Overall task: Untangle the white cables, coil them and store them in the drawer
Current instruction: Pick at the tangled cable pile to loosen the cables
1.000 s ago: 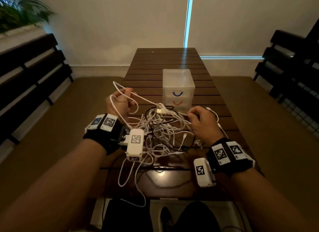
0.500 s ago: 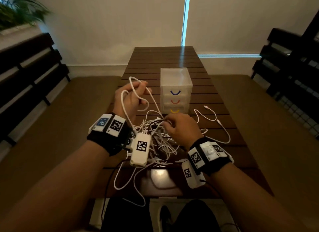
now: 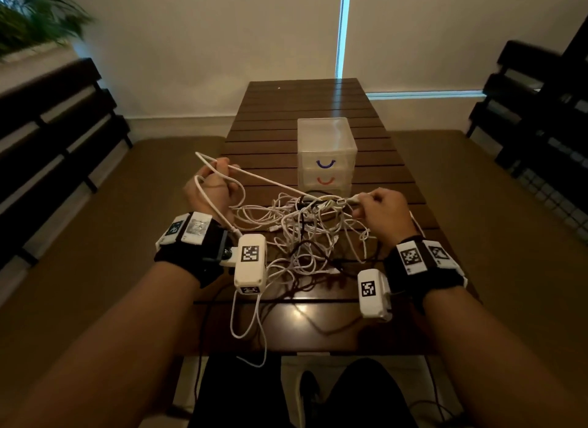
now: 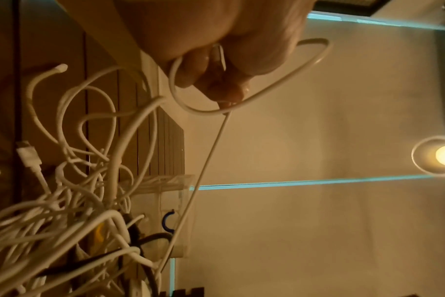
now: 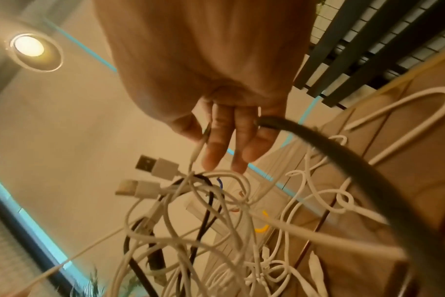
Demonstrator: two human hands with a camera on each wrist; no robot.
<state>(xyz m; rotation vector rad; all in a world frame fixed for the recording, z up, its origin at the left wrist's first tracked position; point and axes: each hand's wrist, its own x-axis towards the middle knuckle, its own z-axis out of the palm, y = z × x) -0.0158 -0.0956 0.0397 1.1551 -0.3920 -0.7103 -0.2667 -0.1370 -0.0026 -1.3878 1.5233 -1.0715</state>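
A tangle of white cables [image 3: 296, 233] lies on the wooden table [image 3: 305, 109], with a black cable [image 3: 300, 246] woven through it. My left hand [image 3: 216, 181] is raised at the left and grips a loop of white cable [image 4: 244, 104]. From there one strand [image 3: 270, 181] runs taut to the right. My right hand [image 3: 370, 203] pinches a thin white cable [image 5: 197, 150] between thumb and forefinger above the tangle. Two USB plugs [image 5: 156, 165] hang just below those fingers.
A clear three-drawer unit [image 3: 326, 134] with blue, red and yellow handles stands shut just behind the tangle. Cable ends hang over the table's near edge [image 3: 248, 332]. Dark slatted benches [image 3: 57, 134] flank the table on both sides.
My left hand moved left and my right hand moved right and up from the tangle's middle. The white strand between them is now stretched taut.
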